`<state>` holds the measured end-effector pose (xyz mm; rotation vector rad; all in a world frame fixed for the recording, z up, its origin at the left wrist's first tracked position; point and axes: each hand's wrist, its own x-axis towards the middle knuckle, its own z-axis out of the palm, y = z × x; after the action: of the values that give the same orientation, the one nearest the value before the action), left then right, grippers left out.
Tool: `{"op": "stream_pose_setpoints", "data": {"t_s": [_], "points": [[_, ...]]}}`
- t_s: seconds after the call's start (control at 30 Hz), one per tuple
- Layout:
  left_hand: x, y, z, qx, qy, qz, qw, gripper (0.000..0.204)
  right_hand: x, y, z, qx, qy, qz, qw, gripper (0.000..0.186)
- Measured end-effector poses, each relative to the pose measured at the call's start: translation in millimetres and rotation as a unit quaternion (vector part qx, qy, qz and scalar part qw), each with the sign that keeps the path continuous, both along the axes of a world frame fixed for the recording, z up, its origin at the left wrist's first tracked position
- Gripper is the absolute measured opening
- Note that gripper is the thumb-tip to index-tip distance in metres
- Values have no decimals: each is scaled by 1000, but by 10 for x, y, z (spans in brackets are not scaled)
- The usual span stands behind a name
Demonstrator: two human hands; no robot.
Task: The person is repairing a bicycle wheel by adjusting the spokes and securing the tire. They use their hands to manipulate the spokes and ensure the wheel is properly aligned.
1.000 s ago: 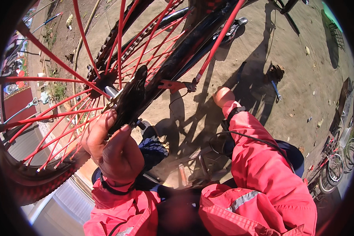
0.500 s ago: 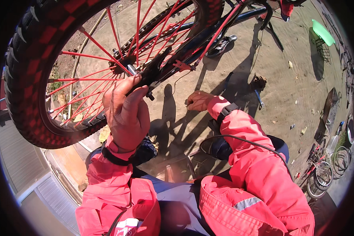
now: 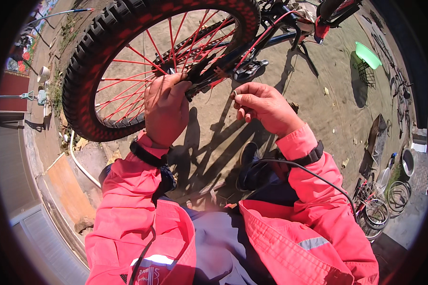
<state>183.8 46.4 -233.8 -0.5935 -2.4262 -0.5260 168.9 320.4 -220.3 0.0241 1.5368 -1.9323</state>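
Observation:
A bicycle wheel (image 3: 92, 76) with a knobby black tyre and red spokes fills the upper left, attached to a dark bicycle frame (image 3: 230, 64). At its hub, my left hand (image 3: 166, 109) is closed, fingertips against the axle end of the frame. A short silver metal piece (image 3: 171, 71) shows just beyond those fingers; what they grip is mostly hidden. My right hand (image 3: 268, 107) is raised to the right of the hub, thumb and forefinger pinching a small metal ring (image 3: 235, 93), apart from the bicycle.
A pedal (image 3: 252, 69) and the kickstand (image 3: 309, 61) are beyond my right hand. A green basin (image 3: 367, 54) on a dark crate stands far right. Several bicycle wheels (image 3: 376, 211) lie at the right edge. A black cable (image 3: 318, 172) runs across my right sleeve.
My right hand has risen from low over the ground toward the hub, with the small ring now visible in its fingers. My left hand stays at the hub. The view has shifted.

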Motion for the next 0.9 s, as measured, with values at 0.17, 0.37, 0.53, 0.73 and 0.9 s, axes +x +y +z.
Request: {"op": "stream_pose_setpoints", "data": {"t_s": [0.17,0.37,0.53,0.73,0.9], "points": [[8,-16,30,-6,7,7,1000,35,-13,-152,-177,-71,-34,-105,991,17],[11,-20,39,-19,-5,20,1000,32,-170,-172,-377,-76,-31,-156,984,17],[10,-39,43,-37,-3,31,999,32,-202,-150,-405,-74,-26,-152,985,18],[31,-70,35,-40,9,42,998,30,-217,-119,-385,-122,-46,-150,980,15],[45,-88,55,-32,4,38,999,30,-232,-105,-383,-114,-55,-153,980,15]]}}
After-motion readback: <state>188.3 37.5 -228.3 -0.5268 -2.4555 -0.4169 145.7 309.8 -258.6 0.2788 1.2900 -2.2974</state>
